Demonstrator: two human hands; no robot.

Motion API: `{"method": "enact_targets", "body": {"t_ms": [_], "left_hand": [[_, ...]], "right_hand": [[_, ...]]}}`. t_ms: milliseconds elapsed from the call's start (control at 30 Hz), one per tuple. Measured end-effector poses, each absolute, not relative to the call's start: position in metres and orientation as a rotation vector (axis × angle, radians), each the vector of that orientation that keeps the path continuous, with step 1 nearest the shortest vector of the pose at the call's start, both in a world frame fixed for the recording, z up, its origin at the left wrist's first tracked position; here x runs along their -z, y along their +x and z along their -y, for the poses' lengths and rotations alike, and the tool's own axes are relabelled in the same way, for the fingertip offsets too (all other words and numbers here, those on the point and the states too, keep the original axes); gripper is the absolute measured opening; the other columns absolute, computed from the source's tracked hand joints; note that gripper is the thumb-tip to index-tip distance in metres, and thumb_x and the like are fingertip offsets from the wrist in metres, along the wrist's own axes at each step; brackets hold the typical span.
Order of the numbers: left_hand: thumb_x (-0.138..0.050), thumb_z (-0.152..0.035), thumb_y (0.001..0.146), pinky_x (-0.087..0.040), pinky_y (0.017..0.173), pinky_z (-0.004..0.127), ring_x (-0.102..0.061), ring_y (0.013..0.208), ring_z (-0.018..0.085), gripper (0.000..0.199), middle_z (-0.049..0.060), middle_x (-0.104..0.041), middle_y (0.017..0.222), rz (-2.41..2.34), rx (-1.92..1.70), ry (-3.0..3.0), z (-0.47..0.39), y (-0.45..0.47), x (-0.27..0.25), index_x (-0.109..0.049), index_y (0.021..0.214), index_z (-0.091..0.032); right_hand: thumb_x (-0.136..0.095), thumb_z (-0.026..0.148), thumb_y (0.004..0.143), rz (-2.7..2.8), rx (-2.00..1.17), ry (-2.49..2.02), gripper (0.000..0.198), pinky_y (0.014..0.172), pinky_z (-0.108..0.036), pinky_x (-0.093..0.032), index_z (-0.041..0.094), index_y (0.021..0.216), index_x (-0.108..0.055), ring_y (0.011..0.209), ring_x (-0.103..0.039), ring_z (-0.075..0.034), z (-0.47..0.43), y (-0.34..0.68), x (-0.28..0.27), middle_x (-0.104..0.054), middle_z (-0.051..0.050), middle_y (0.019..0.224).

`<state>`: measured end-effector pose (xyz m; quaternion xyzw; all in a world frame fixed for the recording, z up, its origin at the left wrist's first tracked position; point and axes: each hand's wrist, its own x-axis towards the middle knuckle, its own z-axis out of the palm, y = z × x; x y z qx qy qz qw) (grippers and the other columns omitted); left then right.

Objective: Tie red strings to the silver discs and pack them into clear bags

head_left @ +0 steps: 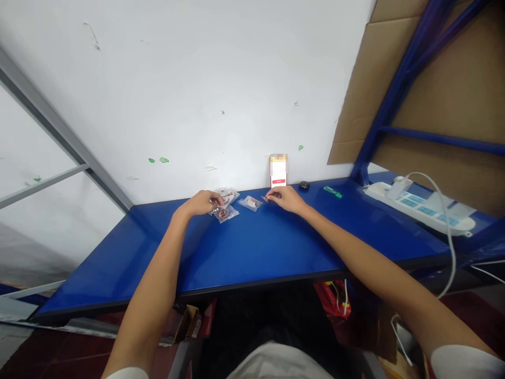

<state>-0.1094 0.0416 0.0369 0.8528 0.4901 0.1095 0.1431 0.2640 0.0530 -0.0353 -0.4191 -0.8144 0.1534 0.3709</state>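
Both arms reach to the back of the blue worktop (252, 252). The left hand (201, 202) rests on a small heap of clear packets (225, 205), fingers curled on one. The right hand (286, 199) pinches a small item (266, 199), perhaps a part, just beside a lone packet (250, 202). Most packets lie bunched together, so the handling seems at an early stage.

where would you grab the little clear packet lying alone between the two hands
Take the packet by its near edge, coming from above and the front. It lies flat on the blue table, so a thumb-and-finger pinch on an edge probably lifts it best. The right hand is closest; the left hand rests on the other packets.
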Motion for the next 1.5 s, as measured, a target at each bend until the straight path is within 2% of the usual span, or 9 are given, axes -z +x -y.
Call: {"method": "enact_targets", "body": {"t_ms": [233,400,533,667,767,900,1000,1233,1500], "left_hand": [[-0.063,-0.025,0.076,-0.051,0.079,0.027,-0.072,0.094,0.024,0.034,0.005,-0.081,0.102,-1.469,-0.195,2.476,-0.041,-0.11,-0.035,-0.083,0.103,-0.023],[-0.062,-0.038,0.087,-0.052,0.086,0.032,-0.071,0.097,0.026,0.034,0.011,-0.079,0.109,-1.715,-0.461,2.516,-0.044,-0.12,-0.041,-0.078,0.109,-0.018],[-0.076,-0.055,0.077,-0.051,0.079,0.032,-0.07,0.092,0.028,0.045,0.011,-0.078,0.101,-1.73,-0.322,2.372,-0.041,-0.122,-0.042,-0.077,0.103,-0.017],[-0.083,-0.057,0.071,-0.05,0.078,0.028,-0.07,0.095,0.024,0.053,0.006,-0.076,0.108,-1.295,-0.149,2.3,-0.033,-0.105,-0.038,-0.076,0.11,-0.023],[-0.09,-0.053,0.061,-0.049,0.074,0.028,-0.069,0.093,0.025,0.057,0.007,-0.076,0.106,-1.339,-0.039,2.303,-0.032,-0.092,-0.033,-0.075,0.106,-0.021],[-0.082,-0.035,0.066,-0.049,0.071,0.029,-0.069,0.084,0.023,0.033,0.005,-0.076,0.095,-1.403,-0.077,2.38,-0.034,-0.09,-0.03,-0.073,0.094,-0.02],[-0.074,-0.038,0.078,-0.051,0.067,0.029,-0.071,0.075,0.021,0.023,0.004,-0.075,0.085,-1.331,-0.217,2.261,-0.033,-0.093,-0.033,-0.071,0.09,-0.019],[-0.075,-0.055,0.088,-0.064,0.072,0.032,-0.076,0.085,0.022,0.044,0.009,-0.071,0.098,-0.963,-0.689,1.772,-0.03,-0.078,-0.021,-0.067,0.106,-0.015],[-0.087,-0.044,0.083,-0.066,0.065,0.034,-0.078,0.084,0.025,0.074,0.019,-0.071,0.123,-0.926,-0.595,1.674,-0.023,-0.05,0.002,-0.055,0.143,-0.016]], "right_hand": [[-0.066,0.022,0.094,2.115,-0.478,-1.066,0.015,0.074,-0.028,-0.051,0.021,0.095,-0.082,0.078,-0.071,-0.018,-0.05,0.26,0.037,-0.081,-0.003,0.089],[-0.066,0.024,0.094,2.119,-0.512,-1.066,0.015,0.073,-0.028,-0.052,0.021,0.096,-0.081,0.076,-0.072,-0.018,-0.05,0.259,0.039,-0.081,-0.004,0.09],[-0.066,0.022,0.093,2.132,-0.527,-1.064,0.016,0.072,-0.028,-0.053,0.021,0.096,-0.081,0.077,-0.073,-0.018,-0.051,0.258,0.04,-0.082,-0.003,0.089],[-0.066,0.024,0.094,2.135,-0.518,-1.059,0.016,0.073,-0.028,-0.053,0.022,0.096,-0.081,0.077,-0.073,-0.018,-0.051,0.257,0.041,-0.082,-0.003,0.089],[-0.066,0.023,0.094,2.135,-0.512,-1.064,0.016,0.073,-0.028,-0.053,0.022,0.096,-0.082,0.078,-0.073,-0.017,-0.05,0.256,0.041,-0.081,-0.002,0.089],[-0.066,0.023,0.094,2.129,-0.532,-1.067,0.015,0.073,-0.028,-0.055,0.022,0.096,-0.081,0.077,-0.073,-0.017,-0.047,0.256,0.039,-0.081,-0.003,0.088],[-0.066,0.023,0.094,2.124,-0.516,-1.066,0.016,0.074,-0.028,-0.055,0.021,0.097,-0.082,0.076,-0.073,-0.018,-0.045,0.255,0.036,-0.081,-0.003,0.088],[-0.066,0.023,0.093,2.119,-0.506,-1.041,0.016,0.076,-0.03,-0.056,0.02,0.097,-0.081,0.079,-0.074,-0.019,-0.04,0.252,0.031,-0.082,-0.005,0.09],[-0.067,0.028,0.092,2.042,-0.589,-0.927,0.018,0.076,-0.032,-0.057,0.02,0.098,-0.082,0.082,-0.073,-0.021,-0.028,0.24,0.022,-0.081,-0.006,0.092]]}}
